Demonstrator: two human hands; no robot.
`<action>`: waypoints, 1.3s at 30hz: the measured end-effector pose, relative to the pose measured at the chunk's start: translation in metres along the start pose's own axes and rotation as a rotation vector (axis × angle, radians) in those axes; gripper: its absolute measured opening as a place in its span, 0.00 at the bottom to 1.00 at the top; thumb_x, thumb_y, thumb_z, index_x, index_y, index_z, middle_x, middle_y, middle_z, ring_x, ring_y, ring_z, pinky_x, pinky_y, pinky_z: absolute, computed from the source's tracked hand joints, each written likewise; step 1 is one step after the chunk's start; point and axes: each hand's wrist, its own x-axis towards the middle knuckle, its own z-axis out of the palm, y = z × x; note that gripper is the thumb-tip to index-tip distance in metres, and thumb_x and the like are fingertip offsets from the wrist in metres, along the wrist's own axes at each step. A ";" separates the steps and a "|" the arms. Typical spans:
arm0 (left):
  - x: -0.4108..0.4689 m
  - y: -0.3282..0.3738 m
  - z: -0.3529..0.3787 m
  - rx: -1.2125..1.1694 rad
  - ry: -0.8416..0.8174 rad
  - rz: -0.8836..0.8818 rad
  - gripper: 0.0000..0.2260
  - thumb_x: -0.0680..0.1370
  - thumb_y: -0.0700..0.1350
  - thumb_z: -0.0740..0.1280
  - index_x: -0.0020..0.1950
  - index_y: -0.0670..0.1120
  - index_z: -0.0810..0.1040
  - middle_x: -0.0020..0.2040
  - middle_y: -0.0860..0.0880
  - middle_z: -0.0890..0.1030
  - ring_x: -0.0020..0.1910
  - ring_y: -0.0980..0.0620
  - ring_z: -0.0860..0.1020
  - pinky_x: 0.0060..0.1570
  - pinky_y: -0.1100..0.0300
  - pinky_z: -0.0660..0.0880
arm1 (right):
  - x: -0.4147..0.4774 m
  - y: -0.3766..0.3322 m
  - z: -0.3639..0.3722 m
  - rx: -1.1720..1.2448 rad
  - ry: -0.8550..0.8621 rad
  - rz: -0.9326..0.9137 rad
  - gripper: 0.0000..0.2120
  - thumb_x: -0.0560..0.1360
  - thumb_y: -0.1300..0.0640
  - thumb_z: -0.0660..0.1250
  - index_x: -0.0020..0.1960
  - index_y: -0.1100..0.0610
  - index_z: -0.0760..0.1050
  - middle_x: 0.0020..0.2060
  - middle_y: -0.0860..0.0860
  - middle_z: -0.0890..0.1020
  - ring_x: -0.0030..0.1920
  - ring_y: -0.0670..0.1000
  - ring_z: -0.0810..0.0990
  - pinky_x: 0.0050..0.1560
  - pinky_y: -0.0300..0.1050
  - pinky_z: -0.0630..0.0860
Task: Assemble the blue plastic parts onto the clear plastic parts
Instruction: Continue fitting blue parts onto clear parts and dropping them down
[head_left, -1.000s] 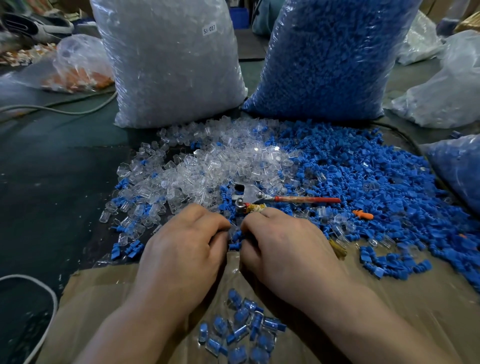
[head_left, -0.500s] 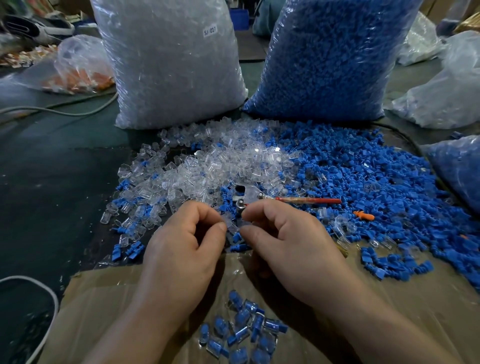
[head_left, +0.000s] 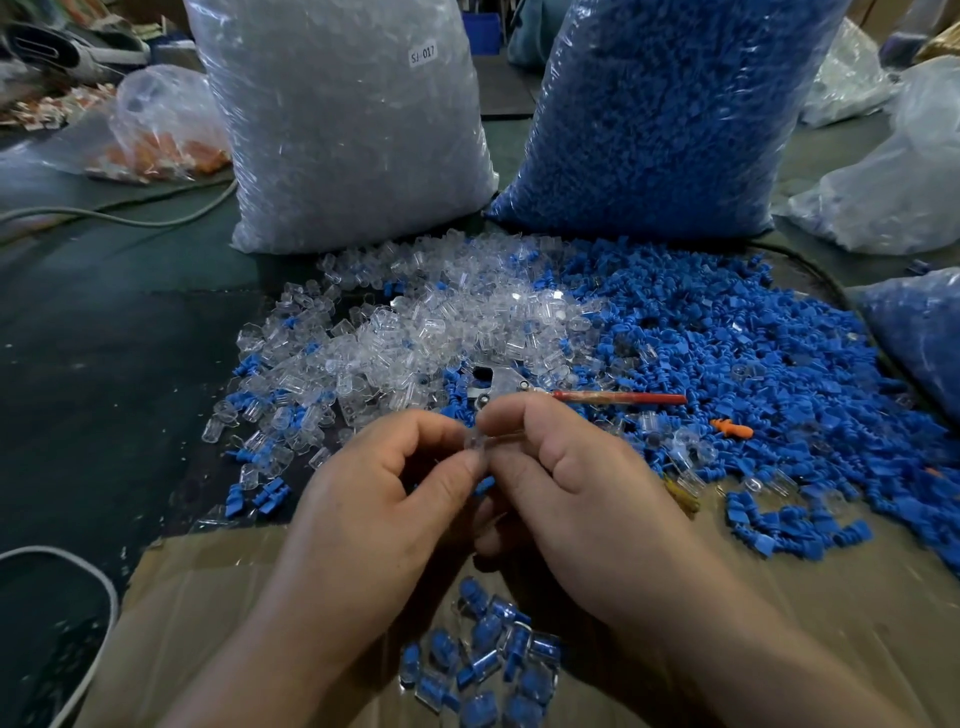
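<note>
Head view of one assembly step. The left hand and right hand meet fingertip to fingertip above the counter, each pinching one end of a single clear plastic part between thumb and forefinger, probably to steady it for a blue insert (whether one is already seated cannot be told). Stock lies within reach: the loose clear parts ahead on the left, the loose blue parts ahead on the right, each below its own supply bag. Finished blue-in-clear assemblies collect on the cardboard sheet nearest the person, apart from raw stock. A red-handled tool lies just beyond the fingers. Compared with a second ago, the hands have risen off the heap's edge and uncurled, exposing the clear part, which was hidden then.
</note>
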 end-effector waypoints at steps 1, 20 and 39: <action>0.000 0.001 0.000 -0.009 0.010 -0.001 0.05 0.74 0.49 0.72 0.46 0.61 0.82 0.40 0.56 0.85 0.35 0.60 0.83 0.33 0.72 0.75 | -0.001 -0.002 -0.001 -0.010 -0.028 -0.006 0.10 0.81 0.55 0.58 0.54 0.39 0.71 0.38 0.48 0.84 0.36 0.47 0.84 0.37 0.45 0.82; 0.000 -0.006 -0.003 -0.060 -0.054 -0.018 0.10 0.73 0.48 0.72 0.50 0.62 0.82 0.44 0.56 0.86 0.41 0.58 0.84 0.38 0.69 0.78 | -0.001 0.002 0.000 -0.396 0.084 -0.161 0.08 0.79 0.48 0.63 0.56 0.39 0.68 0.41 0.40 0.80 0.43 0.39 0.77 0.39 0.39 0.75; 0.008 -0.008 -0.003 0.386 -0.049 0.046 0.11 0.76 0.46 0.73 0.50 0.63 0.79 0.44 0.69 0.81 0.46 0.68 0.79 0.45 0.74 0.71 | 0.014 0.005 0.006 -1.049 -0.037 -0.092 0.05 0.79 0.50 0.60 0.47 0.45 0.63 0.38 0.46 0.60 0.41 0.53 0.73 0.28 0.45 0.50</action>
